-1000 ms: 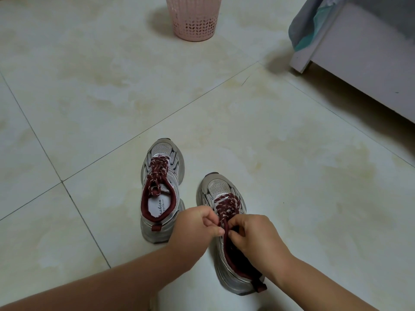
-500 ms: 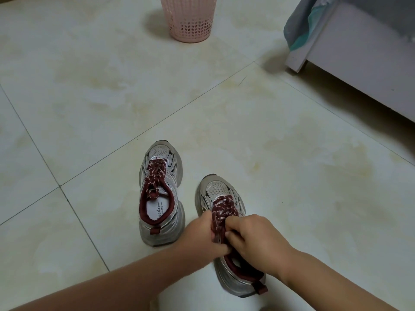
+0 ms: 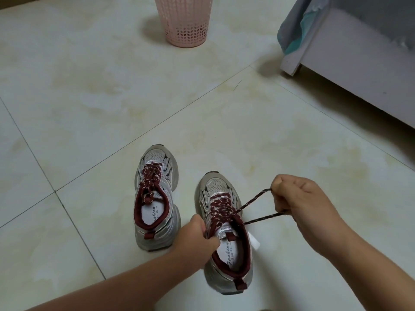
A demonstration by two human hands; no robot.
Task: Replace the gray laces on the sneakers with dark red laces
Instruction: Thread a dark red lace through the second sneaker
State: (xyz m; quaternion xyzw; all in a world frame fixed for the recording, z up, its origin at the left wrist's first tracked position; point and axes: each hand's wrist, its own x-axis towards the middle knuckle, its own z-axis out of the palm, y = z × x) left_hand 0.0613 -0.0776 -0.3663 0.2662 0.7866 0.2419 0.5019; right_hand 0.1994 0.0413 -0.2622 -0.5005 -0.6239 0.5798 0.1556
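Two sneakers stand side by side on the tiled floor point(image 3: 89, 108), the left sneaker point(image 3: 155, 198) already laced in dark red. The left hand point(image 3: 197, 239) pinches the right sneaker point(image 3: 226, 243) at its tongue. Right of it, the right hand point(image 3: 301, 205) grips both dark red lace ends point(image 3: 258, 205), drawn taut.

sneakers point(image 3: 225, 232) side by side on floor point(image 3: 89, 108) | basket point(image 3: 185, 21) seemingly well behind
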